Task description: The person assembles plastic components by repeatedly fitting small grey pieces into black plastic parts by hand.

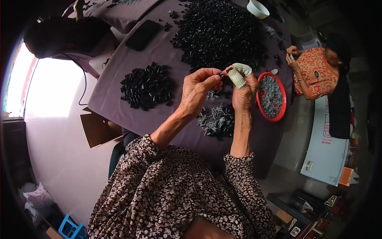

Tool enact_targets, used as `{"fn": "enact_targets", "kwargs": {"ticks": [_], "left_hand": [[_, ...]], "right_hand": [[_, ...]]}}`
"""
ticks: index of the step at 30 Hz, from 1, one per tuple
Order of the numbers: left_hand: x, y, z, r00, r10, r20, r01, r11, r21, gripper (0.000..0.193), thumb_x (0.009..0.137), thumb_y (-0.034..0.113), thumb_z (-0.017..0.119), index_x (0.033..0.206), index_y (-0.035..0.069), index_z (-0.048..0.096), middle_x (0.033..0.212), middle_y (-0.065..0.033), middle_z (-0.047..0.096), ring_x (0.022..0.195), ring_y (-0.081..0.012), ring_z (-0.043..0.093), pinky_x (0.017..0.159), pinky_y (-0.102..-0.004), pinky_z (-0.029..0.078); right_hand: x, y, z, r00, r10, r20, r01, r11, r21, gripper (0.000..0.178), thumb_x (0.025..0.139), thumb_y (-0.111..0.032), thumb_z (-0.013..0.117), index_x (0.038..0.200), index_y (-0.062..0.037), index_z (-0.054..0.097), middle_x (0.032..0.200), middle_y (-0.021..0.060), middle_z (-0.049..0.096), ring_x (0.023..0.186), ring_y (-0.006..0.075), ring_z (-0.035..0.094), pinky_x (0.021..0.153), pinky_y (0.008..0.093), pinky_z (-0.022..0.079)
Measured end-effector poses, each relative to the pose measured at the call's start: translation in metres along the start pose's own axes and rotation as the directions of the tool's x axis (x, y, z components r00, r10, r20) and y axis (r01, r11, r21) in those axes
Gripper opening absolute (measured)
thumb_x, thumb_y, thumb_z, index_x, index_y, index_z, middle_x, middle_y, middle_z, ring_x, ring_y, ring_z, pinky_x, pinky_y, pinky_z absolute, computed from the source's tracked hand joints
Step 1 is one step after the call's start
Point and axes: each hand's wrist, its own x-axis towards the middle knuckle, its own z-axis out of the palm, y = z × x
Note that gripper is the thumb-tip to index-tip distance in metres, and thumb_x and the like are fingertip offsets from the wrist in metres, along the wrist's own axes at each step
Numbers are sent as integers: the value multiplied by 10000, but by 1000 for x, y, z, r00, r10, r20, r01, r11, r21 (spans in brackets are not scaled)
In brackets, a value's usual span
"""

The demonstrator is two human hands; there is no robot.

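Note:
Over the table, my left hand (194, 91) pinches a small black plastic piece (221, 74) between thumb and fingertips. My right hand (243, 95), with pale ribbed finger covers (237, 78) on its digits, closes on the other end of that piece. Its exact shape is too small to make out. Just below the hands lies a pile of thin grey pins (215, 119) mixed with black pieces. A red oval basin (284, 107) holding more grey pins (271, 95) stands right of my right hand. Beyond my hands spreads a large heap of black pieces (221, 34).
A smaller heap of black pieces (145, 85) lies left on the cloth-covered table (113, 101). Farther off are a flat black object (143, 35) and a white bowl (258, 9). A co-worker in orange (316, 73) sits at right. An open cardboard box (97, 128) is at left.

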Motion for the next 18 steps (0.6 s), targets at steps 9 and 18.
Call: {"fn": "enact_targets", "kwargs": {"ticks": [9,18], "left_hand": [[-2,2,0,1000,16,-1,-16,998,66,168,825,76,597,958,-27,610,824,-59,631,707,-114,592,687,-241,498],[-1,1,-2,999,36,-19,-33,990,136,180,817,66,603,959,-44,607,793,-68,630,678,-114,588,664,-239,495]], "right_hand": [[-6,1,5,998,57,3,-57,998,-41,137,768,-65,615,900,-30,625,845,4,622,762,58,545,705,191,431],[-8,-1,8,1000,10,6,-8,973,-232,126,774,-71,614,889,-20,619,806,1,616,726,54,538,680,196,436]]}}
